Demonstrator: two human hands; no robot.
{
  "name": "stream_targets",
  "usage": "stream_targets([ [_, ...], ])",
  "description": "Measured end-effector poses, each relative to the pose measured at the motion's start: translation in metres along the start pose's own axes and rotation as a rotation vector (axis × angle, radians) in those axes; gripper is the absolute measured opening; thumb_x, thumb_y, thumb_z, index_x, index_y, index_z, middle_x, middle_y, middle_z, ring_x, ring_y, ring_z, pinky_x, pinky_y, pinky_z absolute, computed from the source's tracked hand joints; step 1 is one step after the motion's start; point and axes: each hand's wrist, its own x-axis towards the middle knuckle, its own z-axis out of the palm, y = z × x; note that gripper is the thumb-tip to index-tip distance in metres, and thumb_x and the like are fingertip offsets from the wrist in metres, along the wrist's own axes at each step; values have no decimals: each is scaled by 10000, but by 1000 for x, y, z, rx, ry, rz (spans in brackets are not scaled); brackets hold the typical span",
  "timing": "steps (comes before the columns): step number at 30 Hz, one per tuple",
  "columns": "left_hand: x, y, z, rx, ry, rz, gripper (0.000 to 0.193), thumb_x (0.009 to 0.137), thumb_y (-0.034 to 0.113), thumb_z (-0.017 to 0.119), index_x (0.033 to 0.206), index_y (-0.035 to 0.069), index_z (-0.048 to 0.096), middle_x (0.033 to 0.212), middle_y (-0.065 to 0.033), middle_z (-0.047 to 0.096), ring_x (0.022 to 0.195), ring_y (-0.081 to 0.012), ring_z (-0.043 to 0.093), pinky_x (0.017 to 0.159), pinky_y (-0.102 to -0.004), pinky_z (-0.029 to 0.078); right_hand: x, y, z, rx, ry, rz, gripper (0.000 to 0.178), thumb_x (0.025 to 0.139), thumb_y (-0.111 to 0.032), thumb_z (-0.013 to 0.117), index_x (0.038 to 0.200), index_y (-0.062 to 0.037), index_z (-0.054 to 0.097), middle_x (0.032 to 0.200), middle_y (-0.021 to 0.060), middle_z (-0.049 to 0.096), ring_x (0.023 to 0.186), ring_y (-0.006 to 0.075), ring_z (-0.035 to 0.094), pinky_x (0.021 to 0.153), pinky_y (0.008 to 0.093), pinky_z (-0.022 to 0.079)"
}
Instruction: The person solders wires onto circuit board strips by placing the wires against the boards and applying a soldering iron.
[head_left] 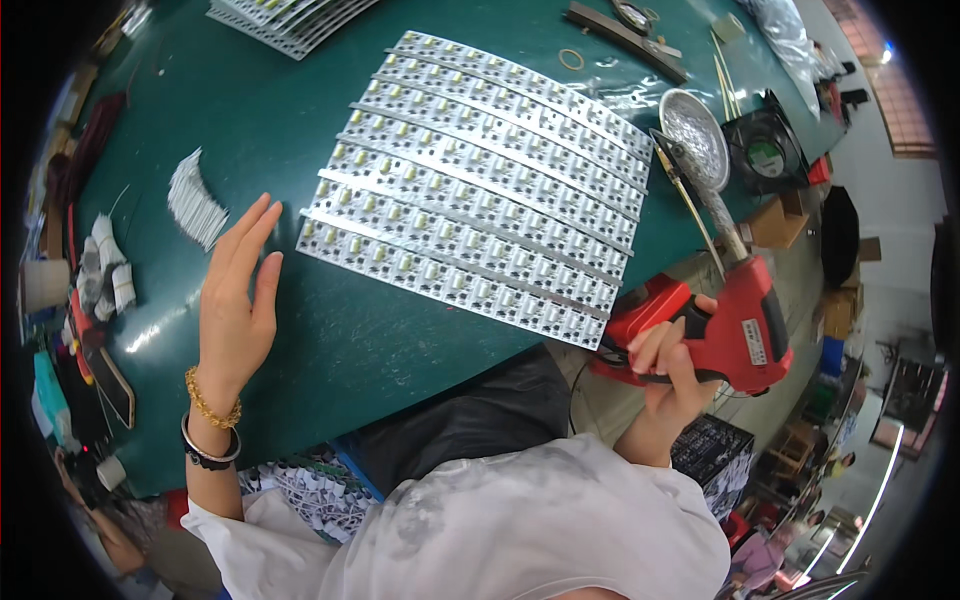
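While the strips of LED boards (470, 180) lie side by side on the green table (300, 130), within reach | left hand (235, 300) is held flat, fingers apart, just beside them, gripping nothing | right hand (672, 375) is clamped on a red soldering gun (725, 325), kept off the table edge.

The green worktable (300, 140) is viewed steeply downward, at close range, from a single head-worn fisheye camera; edges are curved.

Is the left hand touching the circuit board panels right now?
No, the left hand is open and raised above the green table, apart from the circuit board panels.
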Motion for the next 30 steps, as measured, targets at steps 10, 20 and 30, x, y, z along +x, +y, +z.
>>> stream_targets([
  [10, 8, 2, 17, 2, 28, -81, 362, 898, -38, 495, 1238, 47, 587, 1077, -113, 613, 986, -237, 565, 867, -307, 430, -22, 34, -28, -653, -81, -128, 507, 894, -13, 556, 1338, 96, 338, 723, 90, 578, 795, 258, 668, 658, 263, 449],
  [20, 5, 5, 16, -70, 51, -69, 321, 873, -61, 528, 1163, 35, 627, 999, -114, 613, 890, -215, 584, 775, -289, 465, -23, 40, -32, -594, -106, -135, 462, 920, -31, 518, 1340, 71, 353, 954, 175, 690, 631, 84, 472, 681, 249, 419],
  [30, 14, 1, 17, -39, 97, 50, 294, 855, -35, 583, 1132, 49, 638, 938, -112, 605, 786, -224, 583, 687, -304, 472, -21, 43, -30, -642, -58, -79, 260, 923, -28, 515, 1156, 70, 457, 958, 143, 684, 789, 127, 573, 890, 288, 399],
])
